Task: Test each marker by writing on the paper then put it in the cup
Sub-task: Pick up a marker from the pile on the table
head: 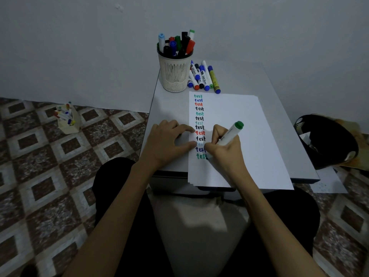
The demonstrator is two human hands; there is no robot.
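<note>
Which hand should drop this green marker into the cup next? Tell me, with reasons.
Right. The right hand grips the green marker; the left hand presses the paper at its edge, steadying it.

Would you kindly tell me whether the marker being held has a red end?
No, the marker gripped in the right hand has a green end.

The right hand grips a green marker, tip on the paper. The left hand presses the paper's left edge. The cup stands beyond the paper.
</note>
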